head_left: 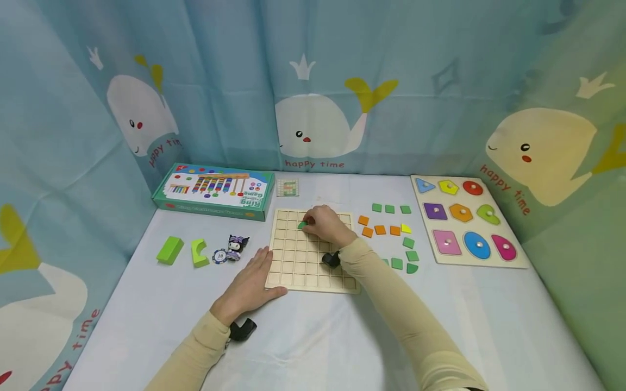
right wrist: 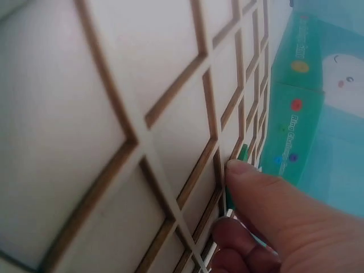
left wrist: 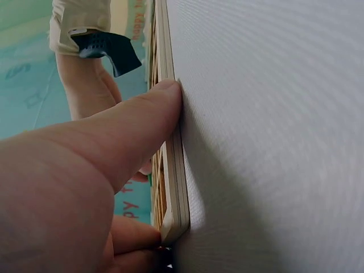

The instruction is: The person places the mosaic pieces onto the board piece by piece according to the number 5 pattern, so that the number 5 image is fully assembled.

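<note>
A pale wooden grid board lies on the table, its square cells bounded by raised strips. My right hand is over the far part of the board and pinches a small green tile between thumb and fingers. In the right wrist view that tile stands close at the grid, partly hidden by the thumb. My left hand rests flat at the board's near left corner. Its straight fingers lie along the left edge, and the thumb presses the near edge.
Right of the board lie several green tiles, orange square tiles and a yellow piece. Farther right is a shape puzzle. Leftward are a game box, a figurine, green blocks and a pattern card.
</note>
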Action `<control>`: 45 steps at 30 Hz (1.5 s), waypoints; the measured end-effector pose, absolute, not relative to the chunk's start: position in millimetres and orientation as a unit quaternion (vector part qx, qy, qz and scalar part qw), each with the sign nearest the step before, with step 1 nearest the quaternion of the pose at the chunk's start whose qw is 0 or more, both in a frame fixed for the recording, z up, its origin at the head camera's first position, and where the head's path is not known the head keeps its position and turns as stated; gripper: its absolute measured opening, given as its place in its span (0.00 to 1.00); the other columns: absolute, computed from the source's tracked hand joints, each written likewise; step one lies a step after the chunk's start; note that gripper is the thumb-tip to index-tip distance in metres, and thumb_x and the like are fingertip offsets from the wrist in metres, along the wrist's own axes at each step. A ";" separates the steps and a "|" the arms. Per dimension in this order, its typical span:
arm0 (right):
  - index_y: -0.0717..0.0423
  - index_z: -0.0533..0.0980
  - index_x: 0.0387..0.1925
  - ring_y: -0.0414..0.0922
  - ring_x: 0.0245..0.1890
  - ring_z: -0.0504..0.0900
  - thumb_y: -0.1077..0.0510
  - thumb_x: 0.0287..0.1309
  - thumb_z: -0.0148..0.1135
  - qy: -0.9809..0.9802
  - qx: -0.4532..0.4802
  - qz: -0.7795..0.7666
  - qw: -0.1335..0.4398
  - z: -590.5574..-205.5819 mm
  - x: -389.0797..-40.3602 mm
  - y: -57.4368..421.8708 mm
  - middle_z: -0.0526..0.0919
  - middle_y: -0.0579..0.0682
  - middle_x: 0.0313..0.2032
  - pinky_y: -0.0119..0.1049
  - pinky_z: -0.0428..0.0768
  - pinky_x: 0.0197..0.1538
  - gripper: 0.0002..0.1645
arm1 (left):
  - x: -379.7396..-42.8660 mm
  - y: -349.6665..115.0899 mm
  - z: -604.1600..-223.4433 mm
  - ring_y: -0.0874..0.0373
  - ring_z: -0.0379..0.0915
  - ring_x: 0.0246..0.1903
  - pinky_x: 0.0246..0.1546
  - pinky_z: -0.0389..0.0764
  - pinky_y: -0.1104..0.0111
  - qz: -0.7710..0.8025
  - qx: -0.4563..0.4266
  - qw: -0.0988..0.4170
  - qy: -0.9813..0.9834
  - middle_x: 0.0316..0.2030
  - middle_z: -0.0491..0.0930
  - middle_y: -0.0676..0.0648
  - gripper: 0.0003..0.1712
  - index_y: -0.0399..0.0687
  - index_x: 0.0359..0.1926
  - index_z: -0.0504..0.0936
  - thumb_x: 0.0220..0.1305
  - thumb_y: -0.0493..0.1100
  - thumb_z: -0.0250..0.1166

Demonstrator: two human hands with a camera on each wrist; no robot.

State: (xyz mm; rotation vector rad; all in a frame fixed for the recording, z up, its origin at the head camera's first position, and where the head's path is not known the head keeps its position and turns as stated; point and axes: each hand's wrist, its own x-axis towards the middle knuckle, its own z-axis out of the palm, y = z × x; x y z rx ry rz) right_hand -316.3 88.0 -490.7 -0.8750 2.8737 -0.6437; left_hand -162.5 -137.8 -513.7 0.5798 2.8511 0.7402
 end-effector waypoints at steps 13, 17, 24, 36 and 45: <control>0.64 0.82 0.48 0.50 0.41 0.77 0.61 0.65 0.63 0.932 -0.257 -0.256 0.004 -479.2 -317.5 125.3 0.83 0.54 0.38 0.43 0.76 0.45 0.13 | -158.4 -139.2 -515.8 0.41 0.40 0.72 0.70 0.49 0.53 0.257 0.188 0.061 0.946 0.72 0.47 0.30 0.57 0.24 0.71 0.51 0.59 0.59 0.69; 0.67 0.82 0.46 0.55 0.43 0.76 0.63 0.65 0.62 0.939 -0.221 -0.260 -0.038 -477.0 -327.0 176.4 0.83 0.59 0.41 0.48 0.75 0.46 0.13 | -159.4 -137.5 -515.8 0.41 0.39 0.72 0.70 0.49 0.53 0.259 0.190 0.058 0.945 0.72 0.47 0.30 0.58 0.24 0.71 0.51 0.59 0.59 0.69; 0.70 0.81 0.48 0.63 0.50 0.72 0.61 0.62 0.64 0.966 -0.144 -0.212 -0.041 -481.8 -338.3 254.8 0.80 0.66 0.48 0.56 0.69 0.57 0.17 | -161.0 -136.8 -517.6 0.42 0.39 0.73 0.71 0.48 0.55 0.247 0.193 0.061 0.948 0.73 0.47 0.31 0.57 0.24 0.72 0.50 0.61 0.61 0.67; 0.67 0.79 0.51 0.64 0.53 0.70 0.57 0.61 0.67 0.983 -0.122 -0.140 0.003 -483.2 -341.8 264.8 0.76 0.67 0.51 0.61 0.70 0.55 0.21 | -160.1 -139.2 -516.9 0.40 0.40 0.72 0.70 0.49 0.53 0.245 0.202 0.056 0.946 0.72 0.48 0.29 0.57 0.23 0.71 0.51 0.61 0.60 0.67; 0.67 0.79 0.47 0.63 0.55 0.66 0.56 0.63 0.65 0.983 -0.089 -0.156 -0.026 -491.5 -342.2 257.6 0.75 0.65 0.50 0.61 0.68 0.54 0.18 | -160.3 -138.4 -516.4 0.40 0.40 0.72 0.70 0.49 0.53 0.243 0.203 0.053 0.947 0.72 0.48 0.29 0.57 0.22 0.71 0.51 0.61 0.60 0.67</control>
